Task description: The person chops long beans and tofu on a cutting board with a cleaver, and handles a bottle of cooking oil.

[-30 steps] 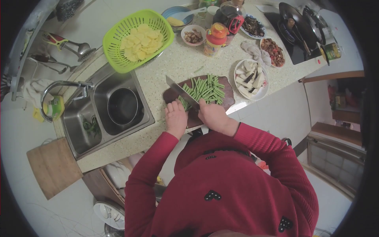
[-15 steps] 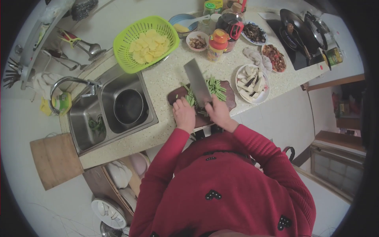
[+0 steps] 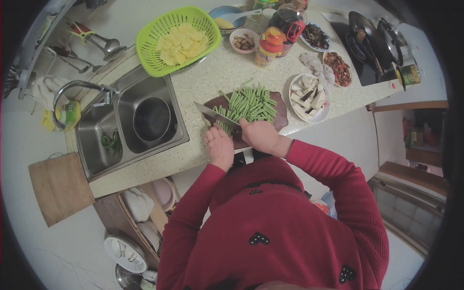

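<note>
My right hand [image 3: 261,137] grips a cleaver [image 3: 217,114], its blade pointing to the left, low and slanted across the cut green beans [image 3: 249,104]. The beans lie in a spread pile of short pieces on a dark brown cutting board [image 3: 280,112]. At the board's left front edge is my left hand [image 3: 220,149], palm turned partly up and fingers loosely bent, with nothing visible in it. A few bean pieces lie between that hand and the blade. Right of the board stands a white plate of pale cut pieces with dark skin [image 3: 309,98].
A double sink [image 3: 123,108] with a dark pot [image 3: 152,119] lies left. Behind are a green basket [image 3: 145,46] of yellow slices, a small bowl [image 3: 244,41], jars [image 3: 269,47] and bottles. Further right are a dish of chopped food [image 3: 337,69] and a wok [image 3: 365,31] on the stove.
The cleaver has swung from upright to low and flat, pointing left. The beans now show spread wide. My left hand has turned palm up and shifted slightly toward me.
</note>
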`<state>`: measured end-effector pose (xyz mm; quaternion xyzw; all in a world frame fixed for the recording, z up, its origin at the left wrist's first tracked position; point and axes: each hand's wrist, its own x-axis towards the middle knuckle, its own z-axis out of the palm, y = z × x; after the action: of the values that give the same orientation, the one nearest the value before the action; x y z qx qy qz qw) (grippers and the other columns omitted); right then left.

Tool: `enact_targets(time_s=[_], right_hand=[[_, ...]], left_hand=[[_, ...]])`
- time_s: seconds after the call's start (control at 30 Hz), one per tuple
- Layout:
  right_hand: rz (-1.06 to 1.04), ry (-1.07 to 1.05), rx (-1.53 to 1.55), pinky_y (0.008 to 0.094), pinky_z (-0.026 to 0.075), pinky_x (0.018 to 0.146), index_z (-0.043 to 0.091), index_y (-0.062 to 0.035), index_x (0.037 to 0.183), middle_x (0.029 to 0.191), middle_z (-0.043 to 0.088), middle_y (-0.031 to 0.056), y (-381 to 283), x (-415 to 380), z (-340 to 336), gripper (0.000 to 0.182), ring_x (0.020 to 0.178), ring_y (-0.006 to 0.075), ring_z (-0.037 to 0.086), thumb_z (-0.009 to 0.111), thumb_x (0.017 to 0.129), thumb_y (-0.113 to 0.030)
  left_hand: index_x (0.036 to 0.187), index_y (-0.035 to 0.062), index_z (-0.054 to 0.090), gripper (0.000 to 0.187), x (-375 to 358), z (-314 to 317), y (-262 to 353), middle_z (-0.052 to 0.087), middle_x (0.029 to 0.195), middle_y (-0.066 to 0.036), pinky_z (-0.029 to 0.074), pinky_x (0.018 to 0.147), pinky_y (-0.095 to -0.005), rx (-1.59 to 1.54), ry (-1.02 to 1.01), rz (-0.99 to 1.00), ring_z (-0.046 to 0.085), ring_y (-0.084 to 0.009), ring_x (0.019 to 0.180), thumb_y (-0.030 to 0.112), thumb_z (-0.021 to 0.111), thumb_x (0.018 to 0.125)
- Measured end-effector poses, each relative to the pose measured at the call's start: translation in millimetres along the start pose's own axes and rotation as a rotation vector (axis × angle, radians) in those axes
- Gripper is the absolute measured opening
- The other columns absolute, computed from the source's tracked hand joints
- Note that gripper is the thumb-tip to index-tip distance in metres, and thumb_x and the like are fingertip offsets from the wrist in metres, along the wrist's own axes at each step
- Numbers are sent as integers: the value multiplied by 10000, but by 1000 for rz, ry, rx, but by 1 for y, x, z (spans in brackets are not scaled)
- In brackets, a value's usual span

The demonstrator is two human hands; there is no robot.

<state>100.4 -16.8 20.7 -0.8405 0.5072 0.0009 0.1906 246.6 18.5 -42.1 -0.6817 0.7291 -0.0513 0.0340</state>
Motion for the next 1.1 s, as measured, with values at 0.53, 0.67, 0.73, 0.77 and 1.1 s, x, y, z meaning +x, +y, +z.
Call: enact_targets(time_s=[0.53, 0.67, 0.73, 0.77, 1.1], right_hand=[[240, 191, 436, 453, 426, 583, 479, -56, 1060, 733, 628, 173, 33, -8, 10, 288, 668, 397, 588, 487, 869, -273], [115, 244, 393, 437, 382, 540, 445, -77, 913, 671, 554, 147, 38, -22, -18, 182, 597, 379, 535, 498, 882, -248], [48, 200, 370, 445, 366, 515, 419, -76, 900, 649, 542, 152, 35, -29, -15, 186, 585, 385, 530, 494, 882, -245], [-1, 173, 350, 450, 356, 498, 402, -76, 891, 634, 534, 154, 34, -31, -14, 190, 576, 389, 526, 492, 882, -243], [-142, 44, -93, 439, 401, 406, 420, -81, 825, 575, 577, 91, -1, -1, 10, 108, 476, 325, 560, 489, 813, -164]], left_hand=[[1246, -13, 415, 540, 17, -3, 13, 462, 978, -111, 405, 757, -362, -171, 96, -7, 450, -268, 898, 263, 567, 807], [1375, -40, 256, 793, 15, -31, -17, 389, 1239, -202, 313, 977, -442, -580, -230, 9, 347, -347, 1161, 405, 615, 825], [1338, -37, 319, 709, 0, -30, -28, 401, 1234, -197, 345, 956, -429, -759, -231, -29, 404, -333, 1117, 351, 623, 827], [1313, -34, 361, 654, -7, -30, -33, 410, 1230, -193, 366, 941, -420, -881, -223, -58, 442, -323, 1088, 316, 629, 829], [761, 90, 508, 119, -7, 22, -26, 487, 790, -74, 396, 675, -380, -958, 218, -2, 497, -278, 773, 54, 622, 766]])
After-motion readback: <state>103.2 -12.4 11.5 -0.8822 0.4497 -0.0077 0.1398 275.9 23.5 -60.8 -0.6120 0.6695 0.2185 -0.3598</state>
